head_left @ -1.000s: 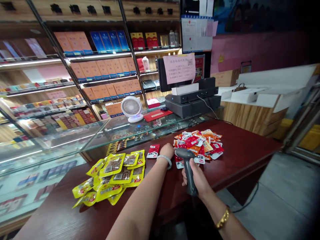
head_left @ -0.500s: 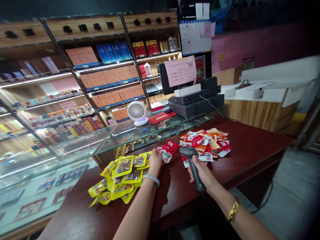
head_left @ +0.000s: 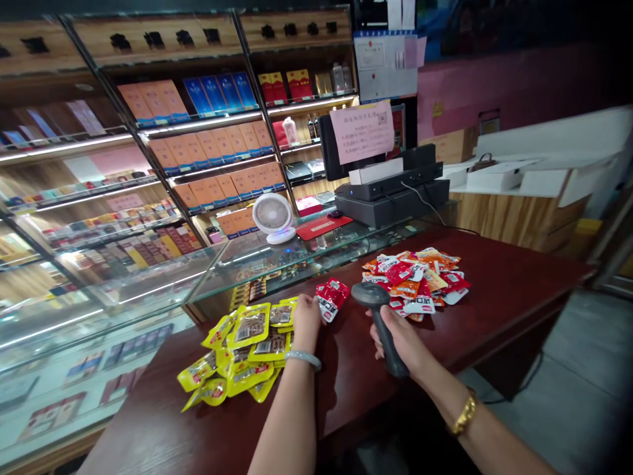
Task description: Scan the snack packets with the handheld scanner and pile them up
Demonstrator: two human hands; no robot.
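My right hand (head_left: 403, 340) is wrapped round the handle of a dark grey barcode scanner (head_left: 373, 297), its head pointing towards the red packets by my left hand. The fingers of my left hand (head_left: 307, 321) are closed at the left edge of a red and white snack packet (head_left: 331, 300); the fingertips are partly hidden. Another red packet seems to lie beneath or against it. Left of that hand is a heap of yellow snack packets (head_left: 251, 324) with clear windows. Behind the scanner spreads a pile of red, orange and white snack packets (head_left: 415, 280).
The dark red table (head_left: 514, 270) adjoins a glass display counter (head_left: 208, 284). On the counter stand a white fan (head_left: 273, 216), a red mat (head_left: 324, 227) and a black cash register (head_left: 390, 201). Shelves of boxed goods (head_left: 212, 150) line the back.
The camera view has shifted slightly. The scanner's head has come a little closer to the red packets by my left hand. Both hands keep their holds.
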